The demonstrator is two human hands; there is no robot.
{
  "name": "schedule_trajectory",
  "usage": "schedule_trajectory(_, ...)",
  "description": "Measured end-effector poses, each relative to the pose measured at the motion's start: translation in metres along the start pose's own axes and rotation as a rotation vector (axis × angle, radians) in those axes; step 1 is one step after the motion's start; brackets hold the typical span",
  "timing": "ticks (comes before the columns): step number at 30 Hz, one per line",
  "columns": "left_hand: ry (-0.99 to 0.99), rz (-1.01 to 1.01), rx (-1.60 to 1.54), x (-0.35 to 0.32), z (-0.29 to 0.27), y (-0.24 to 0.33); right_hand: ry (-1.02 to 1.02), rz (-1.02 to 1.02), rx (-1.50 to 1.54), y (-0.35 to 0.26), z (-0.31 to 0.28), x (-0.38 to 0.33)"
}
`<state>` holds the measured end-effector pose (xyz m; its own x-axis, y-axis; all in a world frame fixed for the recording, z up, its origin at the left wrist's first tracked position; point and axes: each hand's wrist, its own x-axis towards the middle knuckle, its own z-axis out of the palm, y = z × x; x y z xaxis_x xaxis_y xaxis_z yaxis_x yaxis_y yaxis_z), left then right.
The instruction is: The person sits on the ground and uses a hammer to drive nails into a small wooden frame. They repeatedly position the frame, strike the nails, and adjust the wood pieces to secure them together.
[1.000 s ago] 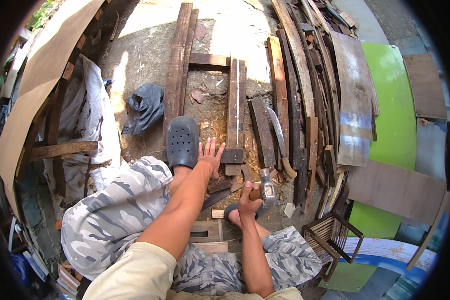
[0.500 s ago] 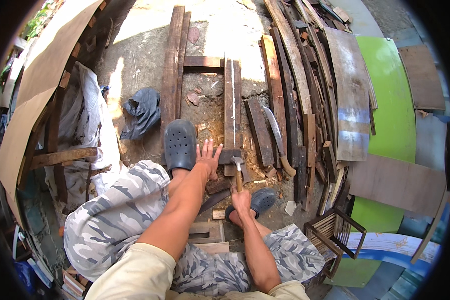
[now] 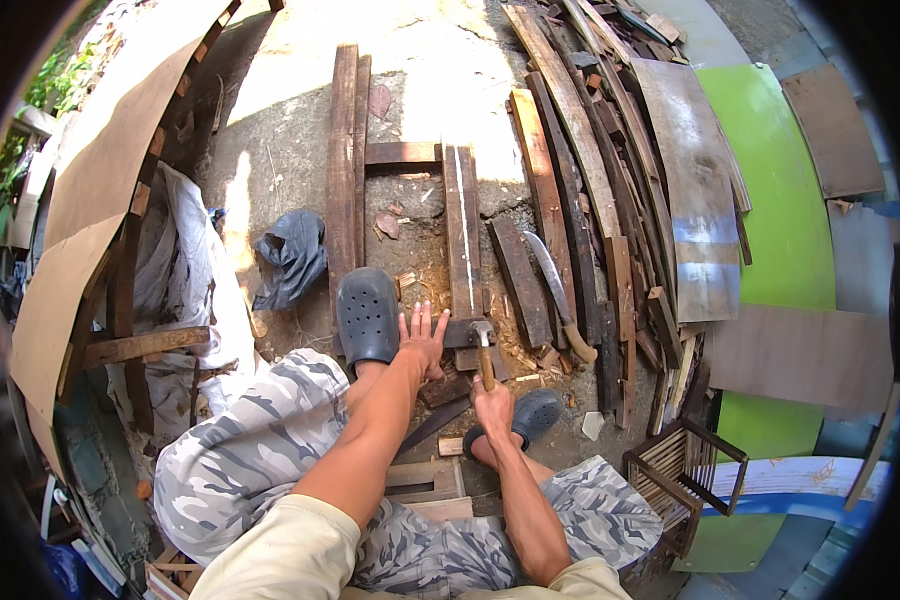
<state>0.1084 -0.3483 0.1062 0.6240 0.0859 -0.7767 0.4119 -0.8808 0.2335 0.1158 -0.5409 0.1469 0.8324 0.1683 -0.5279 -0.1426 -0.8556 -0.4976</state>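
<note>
A dark wooden frame lies on the ground before me, with a long left beam [image 3: 343,170], a right beam [image 3: 460,215] bearing a white streak, and a far crosspiece [image 3: 400,152]. My left hand [image 3: 425,345] rests with spread fingers on the near crosspiece [image 3: 459,333]. In my right hand [image 3: 492,403] is a hammer [image 3: 485,362], gripped by its wooden handle. Its metal head is over the joint where the near crosspiece meets the right beam; I cannot tell whether it touches. My left foot, in a dark clog [image 3: 367,312], presses near the left beam's lower end.
A curved machete [image 3: 547,270] with a wooden handle lies to the right, beside a short dark block [image 3: 520,282]. Stacked planks [image 3: 570,120] run along the right. A small slatted wooden stool [image 3: 685,475] stands at lower right. A crumpled dark bag [image 3: 292,255] lies left.
The whole view has shifted, so everything sits slightly lower in the picture. Both hands keep nearly the same places on the crosspiece and the hammer.
</note>
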Motion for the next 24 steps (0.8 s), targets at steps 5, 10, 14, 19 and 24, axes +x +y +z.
schedule_trajectory(5,-0.012,-0.029,0.005,0.001,0.007,-0.004,0.269,-0.419,0.425,-0.044,-0.034,-0.038)
schedule_trajectory(10,0.010,-0.004,-0.002,-0.003,-0.003,0.008,0.014,0.028,-0.071,0.026,0.019,-0.004)
schedule_trajectory(14,-0.002,-0.007,0.007,-0.002,0.006,-0.004,0.084,-0.122,0.155,-0.019,-0.016,-0.027)
schedule_trajectory(19,0.004,-0.025,-0.021,-0.004,0.001,0.000,0.291,-0.361,0.509,0.002,0.004,-0.027)
schedule_trajectory(24,0.024,0.006,-0.016,-0.002,0.000,0.004,0.046,-0.029,0.085,0.043,0.028,0.006)
